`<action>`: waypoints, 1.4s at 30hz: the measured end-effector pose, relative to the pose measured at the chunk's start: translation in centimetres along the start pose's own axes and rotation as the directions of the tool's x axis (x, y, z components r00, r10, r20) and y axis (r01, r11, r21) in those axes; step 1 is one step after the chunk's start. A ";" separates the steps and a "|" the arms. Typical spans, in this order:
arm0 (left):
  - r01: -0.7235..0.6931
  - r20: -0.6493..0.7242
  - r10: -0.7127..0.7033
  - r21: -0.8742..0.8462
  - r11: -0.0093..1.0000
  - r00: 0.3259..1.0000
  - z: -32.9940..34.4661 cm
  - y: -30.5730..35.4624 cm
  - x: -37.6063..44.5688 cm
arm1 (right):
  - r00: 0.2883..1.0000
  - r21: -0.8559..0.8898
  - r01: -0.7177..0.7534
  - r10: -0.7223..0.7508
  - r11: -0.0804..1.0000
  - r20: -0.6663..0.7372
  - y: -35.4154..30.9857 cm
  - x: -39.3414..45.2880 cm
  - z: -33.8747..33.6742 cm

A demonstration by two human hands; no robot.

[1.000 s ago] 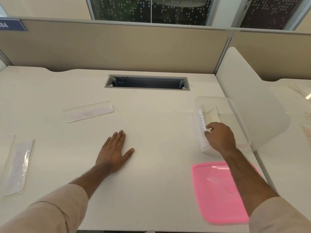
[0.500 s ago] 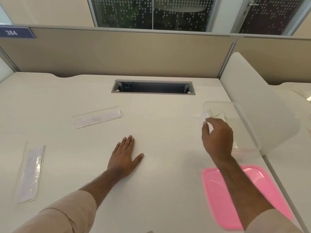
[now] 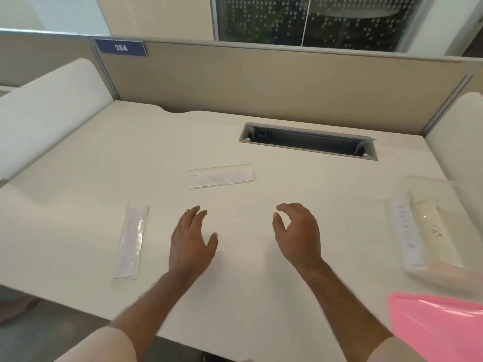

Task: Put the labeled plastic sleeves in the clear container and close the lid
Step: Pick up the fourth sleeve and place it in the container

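I see 2 sleeves (image 3: 220, 176) (image 3: 132, 241) loose on the table (image 3: 261, 296); the clear container (image 3: 428, 231) at right holds labeled ones, count unclear. My left hand (image 3: 192, 242) and right hand (image 3: 298, 235) hover empty, fingers apart.

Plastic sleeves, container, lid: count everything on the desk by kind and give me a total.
Labeled plastic sleeves on the desk: 2, far sleeve and near-left sleeve
Labeled sleeves in the container: 2, and
Clear container: 1
Pink lid: 1
Total: 6

Upper left, a blue sign (image 3: 120, 47) on the partition reads "384". At right, a sleeve (image 3: 431, 231) in the clear container (image 3: 407, 178) reads "CAT".
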State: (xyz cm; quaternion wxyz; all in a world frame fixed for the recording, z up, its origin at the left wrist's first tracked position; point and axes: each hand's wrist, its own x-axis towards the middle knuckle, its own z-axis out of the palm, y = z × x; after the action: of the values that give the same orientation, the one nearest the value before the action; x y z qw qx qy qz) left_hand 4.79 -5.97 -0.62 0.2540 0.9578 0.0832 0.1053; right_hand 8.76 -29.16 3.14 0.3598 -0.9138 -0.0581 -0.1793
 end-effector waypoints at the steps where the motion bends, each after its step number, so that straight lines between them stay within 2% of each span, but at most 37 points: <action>1: 0.023 -0.027 -0.023 0.003 1.000 0.999 -1.0 -1.1 -0.1 | 1.000 0.013 0.013 -0.013 1.000 0.024 -0.8 -0.1 0.9; 6: 0.184 -0.145 -0.175 0.053 0.981 0.974 -4.8 -5.7 -0.4 | 0.990 0.062 0.029 -0.037 0.998 0.135 -4.4 -0.5 4.7; 10: 0.379 -0.242 -0.359 0.039 0.925 0.901 -6.6 -8.1 -1.1 | 0.977 0.111 0.048 -0.070 0.993 0.203 -7.3 -0.5 7.1; 14: 0.551 -0.169 -0.542 0.008 0.834 0.823 -7.3 -10.5 -1.9 | 0.960 0.148 0.057 -0.095 0.987 0.262 -9.1 -0.9 8.7; 17: 0.579 -0.158 -0.578 -0.046 0.814 0.801 -7.7 -11.7 -2.3 | 0.951 0.161 0.059 -0.105 0.985 0.292 -9.8 -1.2 9.5; 21: 0.501 -0.196 -0.505 -0.074 0.862 0.841 -8.3 -12.6 -2.6 | 0.945 0.162 0.069 -0.117 0.984 0.306 -10.4 -1.3 10.2; 27: 0.288 -0.230 -0.308 -0.114 0.951 0.923 -8.2 -12.3 -2.2 | 0.936 0.171 0.016 -0.075 0.985 0.344 -9.8 -0.8 9.8; 30: 0.194 -0.184 -0.216 -0.132 0.972 0.959 -7.9 -11.6 -1.7 | 0.913 0.167 -0.009 -0.060 0.986 0.404 -9.0 -0.5 8.8; 37: -0.052 -0.030 0.049 -0.124 0.991 0.998 -7.7 -8.6 -0.7 | 0.852 -0.063 0.302 -0.240 0.951 0.466 -7.5 0.3 6.2; 42: -0.141 -0.002 0.142 -0.150 0.979 0.990 -7.6 -6.8 0.1 | 0.850 -0.087 0.344 -0.271 0.935 0.452 -6.2 0.3 4.7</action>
State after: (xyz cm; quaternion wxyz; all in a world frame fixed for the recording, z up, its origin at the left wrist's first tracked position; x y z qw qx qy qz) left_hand 2.37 3.39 2.41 0.3175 0.9400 0.0058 0.1250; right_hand 8.97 -21.39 4.02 0.2277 -0.9358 -0.2672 -0.0316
